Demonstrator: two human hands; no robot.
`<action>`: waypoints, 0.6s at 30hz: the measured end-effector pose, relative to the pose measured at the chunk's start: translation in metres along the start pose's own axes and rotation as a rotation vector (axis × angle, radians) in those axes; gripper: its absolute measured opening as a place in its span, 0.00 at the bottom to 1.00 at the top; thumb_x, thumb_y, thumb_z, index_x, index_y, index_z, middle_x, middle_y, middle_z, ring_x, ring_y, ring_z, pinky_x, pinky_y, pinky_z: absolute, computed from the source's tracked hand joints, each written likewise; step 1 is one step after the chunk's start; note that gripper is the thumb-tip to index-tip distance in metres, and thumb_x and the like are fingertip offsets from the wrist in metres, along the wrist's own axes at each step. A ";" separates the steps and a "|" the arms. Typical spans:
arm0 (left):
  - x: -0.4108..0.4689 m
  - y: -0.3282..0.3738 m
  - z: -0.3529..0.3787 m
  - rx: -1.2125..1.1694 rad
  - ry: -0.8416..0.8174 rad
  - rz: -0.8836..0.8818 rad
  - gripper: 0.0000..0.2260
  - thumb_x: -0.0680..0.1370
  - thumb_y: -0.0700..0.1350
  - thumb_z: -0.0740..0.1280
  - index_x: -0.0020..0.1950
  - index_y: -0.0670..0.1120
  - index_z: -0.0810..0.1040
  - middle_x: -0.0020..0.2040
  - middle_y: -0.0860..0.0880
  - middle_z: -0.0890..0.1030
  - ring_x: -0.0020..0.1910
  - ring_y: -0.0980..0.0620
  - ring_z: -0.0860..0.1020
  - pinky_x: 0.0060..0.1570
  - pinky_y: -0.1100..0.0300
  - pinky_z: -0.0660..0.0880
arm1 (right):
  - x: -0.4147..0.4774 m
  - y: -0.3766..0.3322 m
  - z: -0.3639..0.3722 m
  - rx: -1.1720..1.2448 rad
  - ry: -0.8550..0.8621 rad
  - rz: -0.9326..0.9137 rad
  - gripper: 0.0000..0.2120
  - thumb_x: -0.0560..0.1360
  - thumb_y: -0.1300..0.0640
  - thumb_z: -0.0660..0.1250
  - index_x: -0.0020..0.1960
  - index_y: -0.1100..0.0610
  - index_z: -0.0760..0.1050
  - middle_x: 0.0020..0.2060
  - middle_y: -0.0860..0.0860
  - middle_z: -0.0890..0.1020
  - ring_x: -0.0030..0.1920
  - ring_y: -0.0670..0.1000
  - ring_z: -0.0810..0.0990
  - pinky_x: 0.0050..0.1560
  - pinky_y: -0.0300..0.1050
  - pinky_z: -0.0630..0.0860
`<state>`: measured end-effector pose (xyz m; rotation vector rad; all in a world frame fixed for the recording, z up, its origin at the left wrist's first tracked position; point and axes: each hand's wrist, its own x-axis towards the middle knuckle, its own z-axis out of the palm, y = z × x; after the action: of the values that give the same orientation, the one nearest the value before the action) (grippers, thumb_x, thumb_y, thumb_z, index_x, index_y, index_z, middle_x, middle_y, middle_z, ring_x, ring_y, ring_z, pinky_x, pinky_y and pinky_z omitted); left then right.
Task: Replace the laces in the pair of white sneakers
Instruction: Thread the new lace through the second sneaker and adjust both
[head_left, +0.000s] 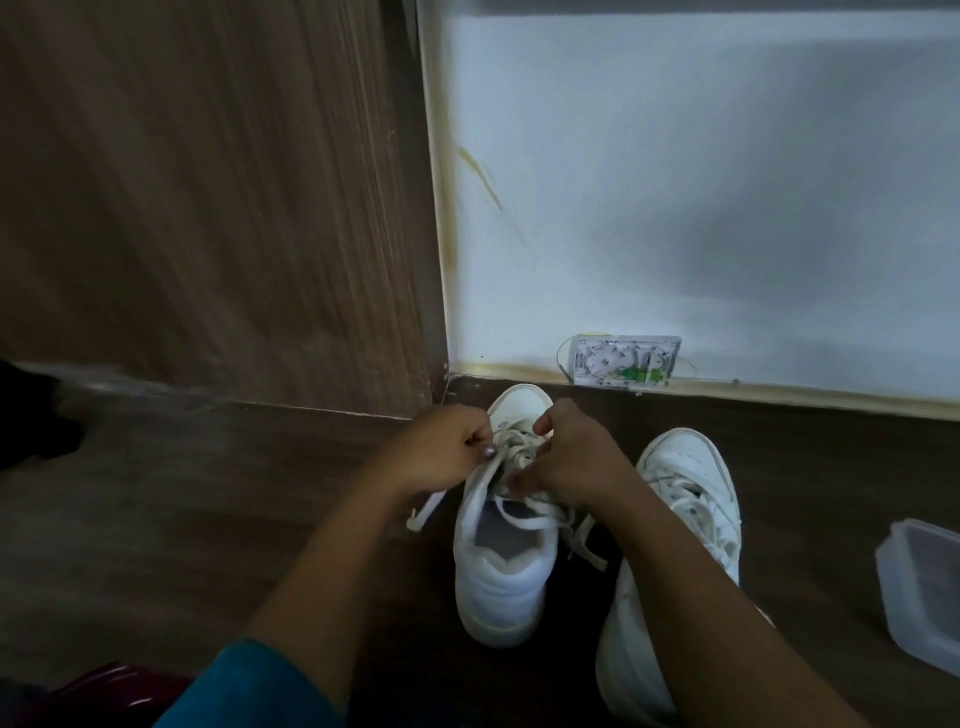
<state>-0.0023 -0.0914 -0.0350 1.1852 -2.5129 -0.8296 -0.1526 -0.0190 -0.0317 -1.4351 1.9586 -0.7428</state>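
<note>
Two white sneakers stand on the dark floor, toes toward the wall. The left sneaker (501, 571) is between my hands, its white lace (524, 512) loose across the tongue with ends trailing on both sides. My left hand (441, 452) is closed on a strand of that lace at the eyelets. My right hand (576, 457) pinches the lace over the tongue from the other side. The right sneaker (691, 488) stands laced beside it, and my right forearm covers its heel.
A clear plastic container (922, 592) lies on the floor at the right edge. An open wall socket box (626, 361) sits at the skirting just beyond the toes. A brown wooden panel (208, 208) stands at the left, a white wall (701, 208) behind.
</note>
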 end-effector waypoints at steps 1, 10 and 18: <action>-0.002 -0.003 -0.004 -0.071 0.029 -0.029 0.12 0.77 0.35 0.62 0.37 0.49 0.74 0.34 0.53 0.75 0.38 0.52 0.74 0.41 0.58 0.70 | 0.000 0.000 -0.001 -0.001 0.001 0.003 0.30 0.57 0.55 0.81 0.51 0.57 0.67 0.47 0.53 0.77 0.44 0.49 0.75 0.38 0.39 0.69; -0.012 -0.004 -0.015 -0.335 0.047 -0.060 0.09 0.78 0.38 0.65 0.48 0.53 0.77 0.45 0.52 0.79 0.47 0.53 0.77 0.52 0.57 0.73 | -0.004 -0.005 -0.004 -0.011 -0.046 -0.023 0.29 0.61 0.58 0.79 0.55 0.57 0.67 0.42 0.48 0.72 0.42 0.47 0.72 0.39 0.39 0.68; -0.001 0.002 0.006 -0.326 0.027 -0.106 0.09 0.75 0.34 0.67 0.42 0.48 0.81 0.43 0.43 0.83 0.46 0.44 0.81 0.51 0.50 0.77 | -0.007 0.006 -0.026 -0.128 -0.294 0.021 0.38 0.59 0.58 0.81 0.64 0.54 0.68 0.55 0.52 0.75 0.52 0.50 0.77 0.54 0.45 0.77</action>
<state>-0.0057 -0.0874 -0.0386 1.2120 -2.1981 -1.1866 -0.1742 -0.0085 -0.0176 -1.5007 1.8153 -0.3768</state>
